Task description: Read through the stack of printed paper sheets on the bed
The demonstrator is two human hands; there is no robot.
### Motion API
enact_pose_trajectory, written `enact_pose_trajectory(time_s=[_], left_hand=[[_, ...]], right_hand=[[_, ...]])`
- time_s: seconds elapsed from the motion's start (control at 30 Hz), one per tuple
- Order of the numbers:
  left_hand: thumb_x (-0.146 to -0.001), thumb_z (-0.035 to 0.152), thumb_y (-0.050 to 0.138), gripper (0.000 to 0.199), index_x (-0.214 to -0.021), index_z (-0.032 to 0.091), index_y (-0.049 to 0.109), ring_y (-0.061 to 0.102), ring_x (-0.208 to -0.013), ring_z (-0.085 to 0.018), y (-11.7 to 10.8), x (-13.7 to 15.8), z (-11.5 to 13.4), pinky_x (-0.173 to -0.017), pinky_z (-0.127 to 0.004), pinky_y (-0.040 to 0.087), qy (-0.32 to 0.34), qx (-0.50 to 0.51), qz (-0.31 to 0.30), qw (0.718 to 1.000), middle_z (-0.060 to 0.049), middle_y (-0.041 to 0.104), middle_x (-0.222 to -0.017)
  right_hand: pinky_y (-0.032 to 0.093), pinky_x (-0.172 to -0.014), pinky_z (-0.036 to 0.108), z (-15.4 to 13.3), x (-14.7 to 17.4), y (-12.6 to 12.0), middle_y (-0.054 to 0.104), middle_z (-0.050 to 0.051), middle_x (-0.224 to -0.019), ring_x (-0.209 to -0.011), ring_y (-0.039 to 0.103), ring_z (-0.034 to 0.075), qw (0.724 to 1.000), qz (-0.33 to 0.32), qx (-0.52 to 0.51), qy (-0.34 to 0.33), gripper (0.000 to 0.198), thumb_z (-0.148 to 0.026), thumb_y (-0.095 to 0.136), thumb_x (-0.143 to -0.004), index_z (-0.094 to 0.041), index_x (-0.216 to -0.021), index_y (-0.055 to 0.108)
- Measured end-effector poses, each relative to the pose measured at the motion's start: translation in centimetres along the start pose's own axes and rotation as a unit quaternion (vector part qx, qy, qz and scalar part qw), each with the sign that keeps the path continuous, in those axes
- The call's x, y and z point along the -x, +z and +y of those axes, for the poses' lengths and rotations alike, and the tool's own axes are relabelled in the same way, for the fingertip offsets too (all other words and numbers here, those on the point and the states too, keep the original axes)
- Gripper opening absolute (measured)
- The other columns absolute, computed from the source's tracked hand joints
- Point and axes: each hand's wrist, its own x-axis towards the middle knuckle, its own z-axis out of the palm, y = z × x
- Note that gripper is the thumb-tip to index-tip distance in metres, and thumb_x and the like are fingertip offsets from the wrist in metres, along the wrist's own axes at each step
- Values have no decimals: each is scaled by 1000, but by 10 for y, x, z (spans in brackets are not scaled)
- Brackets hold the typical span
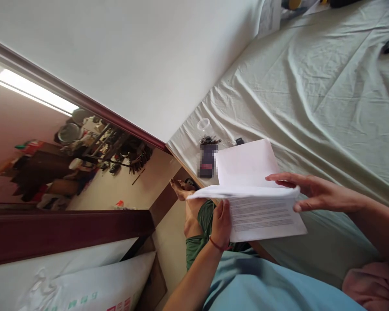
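Observation:
My left hand (221, 222) grips a stack of printed papers (262, 218) at its left side, thumb on the front page. The sheets are held over my lap, and their upper edge bends over. At the right end of the stack is my right hand (311, 194), its fingers stretched out behind the bent edge and its thumb apart from them by the printed page. It touches the sheets without a visible closed grip. Just beyond the stack a blank white sheet (248, 162) lies on the bed; whether it joins the stack is hidden.
A pixelated dark rectangular object (207, 160), a bunch of small dark items (209, 140), a clear cup (204, 125) and a small black object (239, 141) lie on the pale bedsheet (311, 86). White sacks (106, 280) stand lower left. Pink cloth (372, 283) lies lower right.

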Motion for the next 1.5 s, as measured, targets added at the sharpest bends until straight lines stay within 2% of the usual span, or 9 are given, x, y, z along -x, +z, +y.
enact_pose_trajectory(time_s=[0.1,0.23,0.4,0.53,0.67,0.87,1.1,1.33,1.5], left_hand=[[-99,70,53,60,-106,15,76,69,-94,-23,0,14,-5,-93,-37,55,35,-46,-24,998,-11,78,-102],[-105,63,45,57,-110,16,77,70,-94,-23,0,32,-4,-96,-36,53,78,-93,-45,992,-11,79,-107],[-107,59,41,55,-117,16,76,71,-107,-26,3,40,6,-97,-35,54,98,-100,-39,989,-13,79,-111],[-107,59,40,55,-107,16,75,71,-105,-26,9,41,11,-95,-34,54,104,-104,-44,988,-13,79,-107],[-106,64,40,57,-101,17,72,67,-91,-23,16,36,5,-90,-34,53,70,-96,-91,989,-11,77,-102],[-98,72,52,55,-90,19,66,62,-86,-20,14,17,3,-88,-34,51,23,-85,-128,988,-6,71,-90],[-85,74,71,60,-112,21,66,69,-113,-26,29,-43,35,-102,-40,54,-46,158,-115,980,-9,76,-110],[-86,64,75,46,-99,20,69,67,-118,-25,58,-61,21,-108,-38,50,16,119,-56,991,-7,76,-113],[-89,68,69,49,-106,22,71,68,-112,-23,57,-59,10,-104,-35,51,41,123,-41,991,-6,76,-114]], right_hand=[[60,-97,46,11,-10,6,77,13,-123,-110,73,32,990,117,-49,57,48,-56,76,-89,-22,-122,73],[58,-87,43,24,-18,5,77,9,-101,-92,71,28,946,305,71,89,49,-57,76,-85,-22,-118,68],[56,-92,42,23,-18,6,77,8,-111,-98,70,26,917,366,143,72,47,-53,73,-88,-25,-125,65],[63,-82,39,8,-15,14,78,8,-119,-99,75,28,938,312,-102,108,56,-59,77,-85,-29,-131,65],[66,-69,39,-1,-12,17,82,9,-94,-76,77,28,903,264,-290,174,47,-49,92,-70,-23,-105,75],[66,-64,38,2,-12,12,81,9,-83,-67,76,27,899,291,-276,178,28,-42,92,-73,-22,-87,79],[67,-68,41,2,-11,13,82,9,-86,-71,77,29,901,291,-266,180,30,-44,92,-73,-22,-90,79],[67,-73,48,22,-10,9,83,8,-101,-83,79,33,942,270,-138,145,45,-54,79,-87,-26,-121,75],[67,-75,47,22,-10,9,82,8,-98,-85,79,32,950,249,-113,150,46,-59,75,-88,-23,-118,74]])
